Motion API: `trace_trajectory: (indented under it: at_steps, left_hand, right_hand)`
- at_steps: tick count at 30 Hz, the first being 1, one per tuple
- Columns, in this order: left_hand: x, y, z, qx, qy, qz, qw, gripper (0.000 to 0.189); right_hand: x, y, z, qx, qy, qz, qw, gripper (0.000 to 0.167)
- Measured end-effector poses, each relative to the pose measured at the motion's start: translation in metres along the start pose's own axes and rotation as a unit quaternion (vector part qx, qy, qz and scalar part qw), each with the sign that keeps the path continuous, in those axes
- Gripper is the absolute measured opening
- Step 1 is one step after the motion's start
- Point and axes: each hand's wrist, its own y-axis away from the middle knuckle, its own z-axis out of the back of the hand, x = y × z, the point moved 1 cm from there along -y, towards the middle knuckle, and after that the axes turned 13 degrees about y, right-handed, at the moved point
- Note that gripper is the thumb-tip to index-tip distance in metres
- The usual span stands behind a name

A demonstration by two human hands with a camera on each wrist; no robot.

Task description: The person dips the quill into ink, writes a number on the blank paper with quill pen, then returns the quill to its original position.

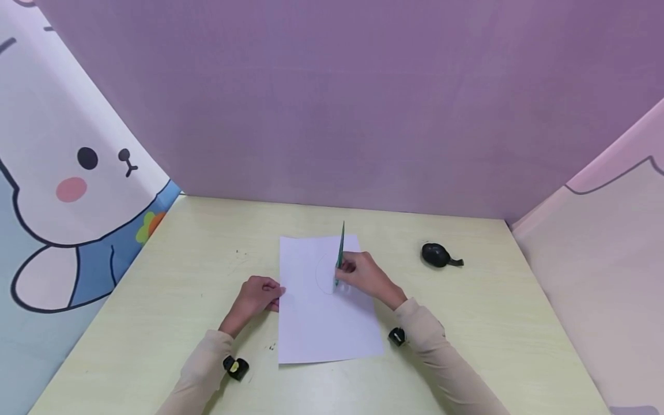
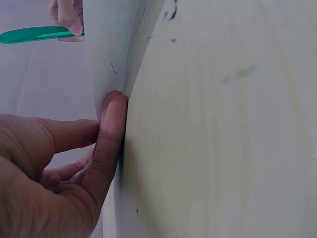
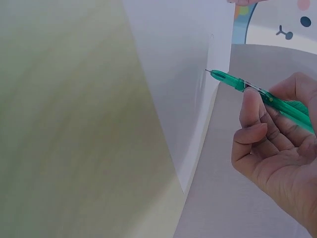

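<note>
A sheet of white paper [image 1: 321,328] lies on the table, with a thin curved line [image 1: 317,274] drawn on its upper part. My right hand [image 1: 365,275] pinches a green pen [image 1: 340,245] near its lower end, and the pen stands nearly upright over the paper beside the curve. In the right wrist view, the thin metal tip of the pen [image 3: 228,79] points at the sheet; contact is hard to tell. At the paper's left edge rests my left hand [image 1: 257,295], its fingertips [image 2: 115,106] touching that edge, the fingers bent only a little.
A black rounded thing [image 1: 436,255] with a short tail lies right of the paper. Small dark marks [image 1: 241,252] dot the pale table [image 1: 155,323]. A purple panel [image 1: 332,115] stands at the back, with cartoon-printed panels at both sides.
</note>
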Motion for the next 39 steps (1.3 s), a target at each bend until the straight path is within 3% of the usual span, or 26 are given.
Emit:
trace_trajectory:
  at_steps: [39]
  left_hand:
    - [0.0017,0.0004,0.0019,0.009,0.003,-0.011,0.9999,0.017]
  right_hand:
    - [0.0047,-0.0029,0.0014,-0.035,-0.01,-0.016,0.9992,0.005]
